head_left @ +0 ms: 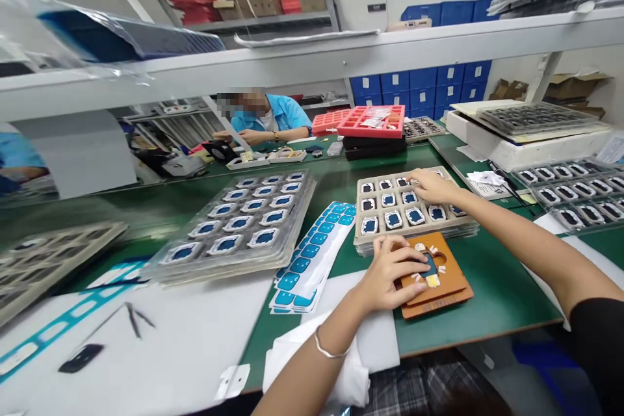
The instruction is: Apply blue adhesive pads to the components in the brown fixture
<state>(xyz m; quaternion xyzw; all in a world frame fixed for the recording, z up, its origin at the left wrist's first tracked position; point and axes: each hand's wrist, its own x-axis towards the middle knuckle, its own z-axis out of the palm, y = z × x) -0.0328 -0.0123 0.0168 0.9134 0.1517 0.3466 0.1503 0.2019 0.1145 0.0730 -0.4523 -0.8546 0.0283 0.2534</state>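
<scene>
My left hand (pixel 392 273) lies with fingers apart over an orange fixture block (pixel 453 296). Its fingertips touch a small dark rectangular part (pixel 429 265) seated in the block, with white tabs around it and a yellow piece (pixel 433 281) below. My right hand (pixel 431 185) reaches over a beige tray (pixel 361 227) behind the block. Its fingers are drawn together at a white-framed dark part in the back row; whatever they pinch is hidden. Other white-framed parts with dark blue faces (pixel 415 216) fill the tray pockets.
Blue adhesive sheets (pixel 312 250) lie left of the tray. Farther left stands a stack of clear trays (pixel 292 234) with similar parts. Tweezers (pixel 132 320) lie on white foam. More trays (pixel 585 190) are at right. A low shelf beam (pixel 341 62) crosses ahead; a co-worker sits behind it.
</scene>
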